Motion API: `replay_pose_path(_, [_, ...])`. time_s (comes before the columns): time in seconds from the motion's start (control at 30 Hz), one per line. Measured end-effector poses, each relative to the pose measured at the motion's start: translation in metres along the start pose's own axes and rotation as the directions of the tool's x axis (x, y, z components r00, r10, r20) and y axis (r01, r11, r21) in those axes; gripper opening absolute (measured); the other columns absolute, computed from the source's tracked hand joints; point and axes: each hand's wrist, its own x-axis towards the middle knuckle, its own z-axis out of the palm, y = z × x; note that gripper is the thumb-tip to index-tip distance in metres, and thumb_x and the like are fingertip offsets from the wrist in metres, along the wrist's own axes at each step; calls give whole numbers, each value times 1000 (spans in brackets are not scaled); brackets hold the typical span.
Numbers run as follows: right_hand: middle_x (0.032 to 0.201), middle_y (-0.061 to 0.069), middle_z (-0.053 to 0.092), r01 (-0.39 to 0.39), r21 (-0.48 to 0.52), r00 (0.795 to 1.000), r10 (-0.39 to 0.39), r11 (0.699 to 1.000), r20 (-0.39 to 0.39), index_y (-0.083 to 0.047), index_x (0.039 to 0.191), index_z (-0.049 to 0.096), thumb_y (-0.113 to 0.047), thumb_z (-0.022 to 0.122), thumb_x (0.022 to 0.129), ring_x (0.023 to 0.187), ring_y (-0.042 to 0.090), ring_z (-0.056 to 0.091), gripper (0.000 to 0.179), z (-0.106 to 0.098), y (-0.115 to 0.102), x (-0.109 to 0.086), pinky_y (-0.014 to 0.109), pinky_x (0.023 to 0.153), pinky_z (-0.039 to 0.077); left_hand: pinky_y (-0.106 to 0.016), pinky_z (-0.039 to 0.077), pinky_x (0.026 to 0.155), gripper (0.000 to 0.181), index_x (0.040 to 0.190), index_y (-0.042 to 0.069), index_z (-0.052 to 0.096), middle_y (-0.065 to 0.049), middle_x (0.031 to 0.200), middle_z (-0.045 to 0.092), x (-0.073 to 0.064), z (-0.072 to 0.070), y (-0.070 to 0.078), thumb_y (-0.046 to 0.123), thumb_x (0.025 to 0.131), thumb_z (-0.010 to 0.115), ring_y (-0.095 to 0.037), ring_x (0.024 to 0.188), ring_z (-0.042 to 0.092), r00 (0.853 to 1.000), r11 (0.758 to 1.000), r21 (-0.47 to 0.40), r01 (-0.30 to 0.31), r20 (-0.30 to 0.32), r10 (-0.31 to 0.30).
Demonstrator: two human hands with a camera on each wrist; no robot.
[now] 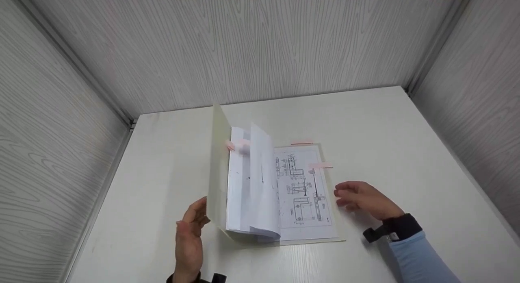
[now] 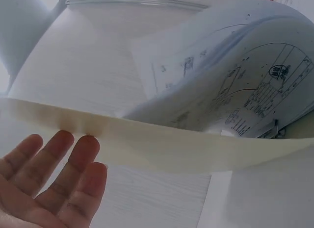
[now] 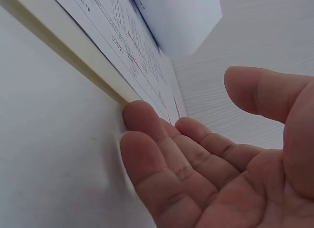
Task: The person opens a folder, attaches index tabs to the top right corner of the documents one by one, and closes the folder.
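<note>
A cream paper folder [image 1: 219, 173] stands opened on the table, its front cover raised nearly upright on the left. Inside, several white sheets [image 1: 260, 193] curl up in mid-turn, and a page with technical drawings [image 1: 304, 193] lies flat on the right. My left hand [image 1: 190, 242] is at the raised cover's lower outer edge; in the left wrist view its fairly straight fingertips [image 2: 88, 142] touch the cover's outer face. My right hand [image 1: 367, 199] rests beside the folder's right edge, fingers relaxed, with fingertips [image 3: 140, 117] right at that edge and nothing held.
Pink sticky tabs [image 1: 323, 165] stick out at the folder's right side and top. The white table [image 1: 406, 153] is bounded by wood-grain panels [image 1: 260, 47] at the back and both sides. A metal fastener [image 2: 274, 131] shows inside the folder's spine.
</note>
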Motion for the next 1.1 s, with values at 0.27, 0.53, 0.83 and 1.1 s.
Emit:
replay_pose_path(0.27, [123,13,61,20,-25,1000,-20,999,15,-1,132,51,-35,61,94,107,27,61,51,0,-3,4,40,85,50,-37,51,84,39,130,7,58,-4,112,65,20,42,-35,22,105,32,-20,104,61,965,964,200,-176,229,128])
replay_pose_path(0.53, [125,10,59,64,-54,996,-61,996,62,-7,132,52,-35,55,97,108,26,58,44,-2,5,10,37,85,48,-50,39,101,49,132,22,59,-6,139,45,29,73,-67,44,89,65,-26,131,37,877,774,584,-245,473,-80])
replay_pose_path(0.83, [128,11,57,87,-57,992,-81,995,96,-7,131,51,-33,51,100,106,25,57,40,1,10,12,36,83,46,-59,39,95,59,131,26,61,-8,146,42,20,91,-78,49,78,73,-36,135,33,796,523,767,-373,554,-244])
replay_pose_path(1.1, [115,11,59,91,-146,995,-83,985,56,-6,130,52,-36,55,97,98,24,57,44,2,8,10,34,79,48,-61,35,96,55,132,28,60,-5,147,42,17,98,-84,49,81,69,-32,136,33,797,472,793,-386,544,-262])
